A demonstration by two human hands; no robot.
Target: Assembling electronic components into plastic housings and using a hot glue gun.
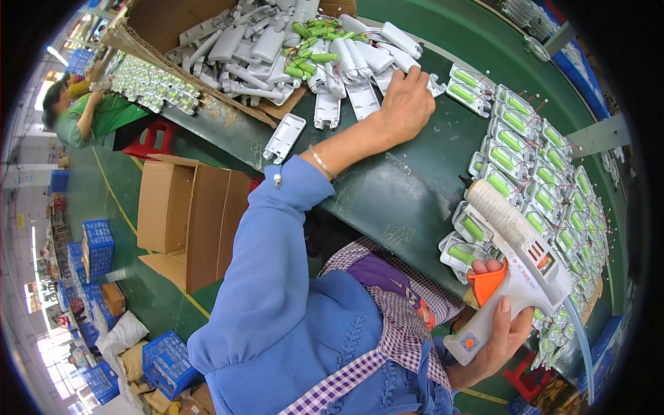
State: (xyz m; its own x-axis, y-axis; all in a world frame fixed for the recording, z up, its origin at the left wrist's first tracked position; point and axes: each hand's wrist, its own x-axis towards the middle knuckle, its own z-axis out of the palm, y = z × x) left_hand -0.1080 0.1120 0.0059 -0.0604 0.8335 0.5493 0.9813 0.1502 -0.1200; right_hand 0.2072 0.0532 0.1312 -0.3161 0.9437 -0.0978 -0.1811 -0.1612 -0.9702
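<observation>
My left hand (407,105) reaches over the green bench with its fingers curled down on a white plastic casing (436,86); the hand covers most of that casing. Beside it, more white casings (363,99) and green battery cells (308,59) with thin wires lie in a heap. My right hand (503,337) grips a white hot glue gun (529,266), a finger at its orange trigger. The gun's dark nozzle points up and left, over rows of open casings (503,158) that each hold a green cell.
A cardboard box (138,34) of white casings spills onto the bench (387,180). One casing (284,138) lies near the bench edge. An open carton (187,214) stands at the left below. A light-blue cord (582,339) trails from the gun. Another person (86,114) sits at the far left.
</observation>
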